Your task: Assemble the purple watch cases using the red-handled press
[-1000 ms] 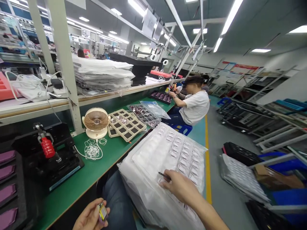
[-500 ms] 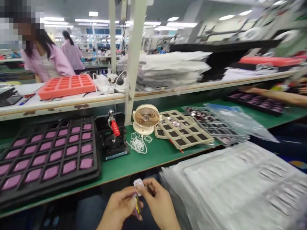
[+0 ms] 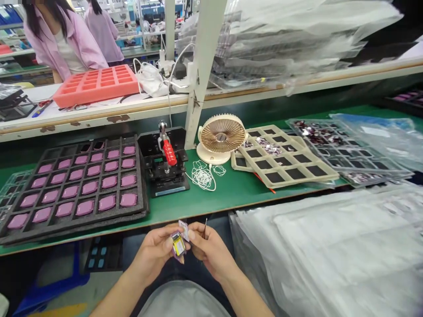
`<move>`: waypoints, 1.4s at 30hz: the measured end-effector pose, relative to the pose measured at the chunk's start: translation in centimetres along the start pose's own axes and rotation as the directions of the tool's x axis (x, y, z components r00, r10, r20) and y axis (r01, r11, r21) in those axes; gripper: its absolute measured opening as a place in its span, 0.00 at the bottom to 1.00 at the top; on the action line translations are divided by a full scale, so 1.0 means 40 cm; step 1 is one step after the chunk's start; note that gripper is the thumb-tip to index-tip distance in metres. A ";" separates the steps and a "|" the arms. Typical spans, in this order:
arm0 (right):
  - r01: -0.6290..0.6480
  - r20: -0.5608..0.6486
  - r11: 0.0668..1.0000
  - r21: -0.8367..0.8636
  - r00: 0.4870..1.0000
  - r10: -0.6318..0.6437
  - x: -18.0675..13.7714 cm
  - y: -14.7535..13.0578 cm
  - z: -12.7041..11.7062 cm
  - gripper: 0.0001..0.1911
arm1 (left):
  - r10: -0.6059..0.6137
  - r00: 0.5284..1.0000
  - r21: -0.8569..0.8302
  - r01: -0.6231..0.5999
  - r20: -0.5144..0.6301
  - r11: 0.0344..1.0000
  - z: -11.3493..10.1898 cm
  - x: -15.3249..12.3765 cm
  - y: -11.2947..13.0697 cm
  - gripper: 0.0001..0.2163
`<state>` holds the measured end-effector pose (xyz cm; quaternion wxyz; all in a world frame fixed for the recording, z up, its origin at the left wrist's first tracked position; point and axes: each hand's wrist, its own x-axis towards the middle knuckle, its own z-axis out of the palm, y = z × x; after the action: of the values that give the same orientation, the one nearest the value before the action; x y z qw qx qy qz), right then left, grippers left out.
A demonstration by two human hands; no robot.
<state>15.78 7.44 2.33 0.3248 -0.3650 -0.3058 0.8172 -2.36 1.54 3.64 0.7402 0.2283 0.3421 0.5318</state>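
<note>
My left hand [image 3: 158,246] is closed around a small purple watch-like case [image 3: 179,246], its inside facing up with a yellow and silver battery in it. Between the thumb and fingers of my right hand [image 3: 208,244] is a small pale cover plate [image 3: 183,230], held against the upper edge of the case. Thin dark tweezers [image 3: 205,229] also stick up from my right hand. Both hands are in front of the bench edge, above my lap. On the bench to the left, a black foam tray [image 3: 142,193] holds rows of purple cases.
A black toggle-clamp fixture with a red handle [image 3: 169,152] stands beside a cream fan [image 3: 222,136] and its coiled white cable [image 3: 202,176]. Beige trays [image 3: 276,178] and bagged parts lie rightward. A bulky plastic-wrapped stack [image 3: 330,246] fills the lower right. People stand beyond the shelf.
The view has tilted down and come nearer the bench. My hands have turned the case, so the battery now faces me, and the pale plate is seen more edge-on.
</note>
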 end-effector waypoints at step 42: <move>0.586 0.396 -0.035 -0.809 0.501 -0.769 -0.023 0.033 0.014 0.18 | 0.265 0.900 0.273 -0.174 -0.347 0.946 0.018 0.013 -0.036 0.20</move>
<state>15.41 5.80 2.03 0.4606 -0.3429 -0.7911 0.2110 -0.81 1.57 2.99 0.5626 0.2446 0.5109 0.6022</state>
